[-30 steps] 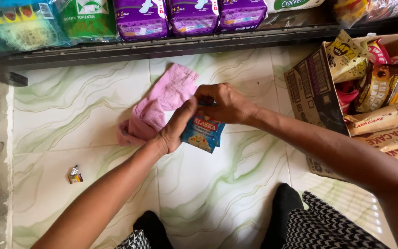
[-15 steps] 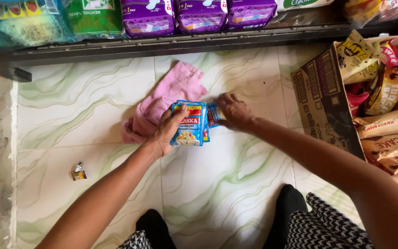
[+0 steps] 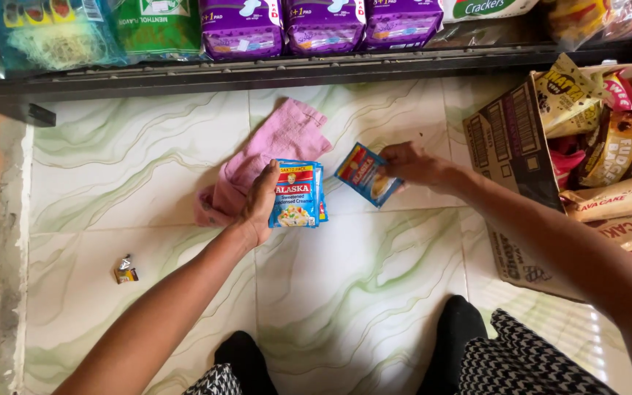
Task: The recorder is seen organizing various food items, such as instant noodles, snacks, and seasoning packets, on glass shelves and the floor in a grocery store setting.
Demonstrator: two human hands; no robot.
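Note:
My left hand [image 3: 257, 206] grips a small stack of blue sachets [image 3: 299, 195] upright, printed faces toward me, just above the floor. To its right, my right hand [image 3: 417, 164] pinches a single blue sachet [image 3: 366, 174], tilted and apart from the stack. A crumpled pink cloth [image 3: 272, 150] lies on the tiled floor right behind my left hand.
An open cardboard box [image 3: 510, 146] full of snack packets stands at the right. A dark shelf edge [image 3: 257, 73] with purple, green and blue packs runs along the top. A small wrapper scrap [image 3: 125, 269] lies on the white-green tiled floor [image 3: 360, 292] at the left. My knees are at the bottom.
My hands have come apart. The right hand drew one sachet off the stack and moved right; the left hand turned the stack upright and keeps it in place.

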